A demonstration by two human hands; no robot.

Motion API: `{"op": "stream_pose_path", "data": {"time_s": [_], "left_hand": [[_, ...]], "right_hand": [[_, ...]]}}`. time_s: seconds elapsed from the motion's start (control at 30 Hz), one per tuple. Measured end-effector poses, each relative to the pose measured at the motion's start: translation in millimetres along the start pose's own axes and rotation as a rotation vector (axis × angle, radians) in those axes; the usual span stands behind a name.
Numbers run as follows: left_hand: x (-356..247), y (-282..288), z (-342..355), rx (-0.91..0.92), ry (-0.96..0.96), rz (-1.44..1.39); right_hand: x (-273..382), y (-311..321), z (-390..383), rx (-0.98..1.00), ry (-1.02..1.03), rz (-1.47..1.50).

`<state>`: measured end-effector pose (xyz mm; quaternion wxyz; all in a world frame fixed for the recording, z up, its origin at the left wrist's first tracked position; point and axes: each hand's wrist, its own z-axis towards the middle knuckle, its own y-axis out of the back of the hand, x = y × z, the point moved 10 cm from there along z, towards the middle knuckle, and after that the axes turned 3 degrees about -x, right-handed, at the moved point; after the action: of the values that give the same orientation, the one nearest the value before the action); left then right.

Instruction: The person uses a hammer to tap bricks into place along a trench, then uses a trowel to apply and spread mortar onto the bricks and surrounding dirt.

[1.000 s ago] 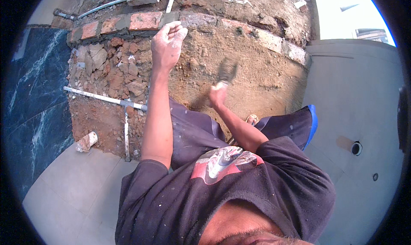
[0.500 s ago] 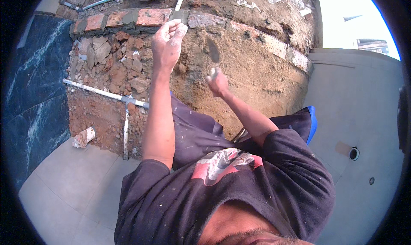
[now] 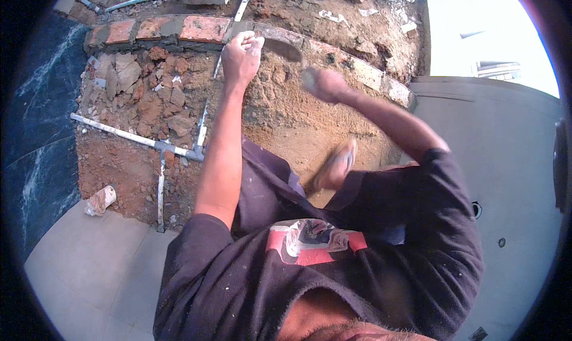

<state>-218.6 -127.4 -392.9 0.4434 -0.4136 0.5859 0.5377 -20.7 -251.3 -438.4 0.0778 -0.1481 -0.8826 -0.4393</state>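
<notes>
My right hand [image 3: 328, 84], blurred by motion, is closed round the handle of a trowel [image 3: 283, 49]. The trowel's dark blade points left, along the near face of the brick row. Beside the blade tip is my left hand [image 3: 241, 61], its dusty fingers curled together at the row's near edge; what they hold, if anything, is hidden. The low curved row of bricks [image 3: 205, 28] has grey mortar in its joints. A patch of grey mortar [image 3: 240, 27] lies just beyond my left fingers, next to a red brick.
Broken rubble [image 3: 128, 73] fills the bed at left, with sandy soil [image 3: 283, 117] to its right. White pipes [image 3: 119, 127] cross the bed. A pipe stub [image 3: 101, 199] sticks up by the tiled floor [image 3: 77, 251]. My sandaled foot [image 3: 338, 165] rests on the sand. A dark marble panel [image 3: 44, 114] stands left.
My right hand has moved up and right, bringing the trowel blade to the bricks beside my left hand. My left hand has shifted slightly right. My foot now shows on the sand.
</notes>
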Motion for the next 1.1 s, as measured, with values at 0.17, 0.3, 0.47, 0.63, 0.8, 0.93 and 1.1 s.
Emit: {"op": "stream_pose_path", "data": {"time_s": [0.17,0.3,0.47,0.63,0.8,0.93,1.1], "left_hand": [[30,-71,7,0.205,0.092,0.298],[73,-110,13,0.254,-0.112,0.659],[111,-191,39,0.342,-0.258,0.768],[144,-233,48,0.337,-0.397,0.823],[165,-240,47,0.275,-0.369,0.652],[173,-252,58,0.344,-0.274,0.753],[186,-242,53,0.292,-0.282,0.752]], "right_hand": [[-67,102,-35,-0.474,0.192,0.195],[-102,86,8,-0.525,0.092,0.467],[-144,47,73,-0.483,0.117,0.900],[-129,74,113,-0.632,0.318,1.022],[-99,75,135,-0.665,0.415,0.739],[-139,12,208,-0.493,0.394,0.356],[-114,59,189,-0.538,0.410,0.546]]}}
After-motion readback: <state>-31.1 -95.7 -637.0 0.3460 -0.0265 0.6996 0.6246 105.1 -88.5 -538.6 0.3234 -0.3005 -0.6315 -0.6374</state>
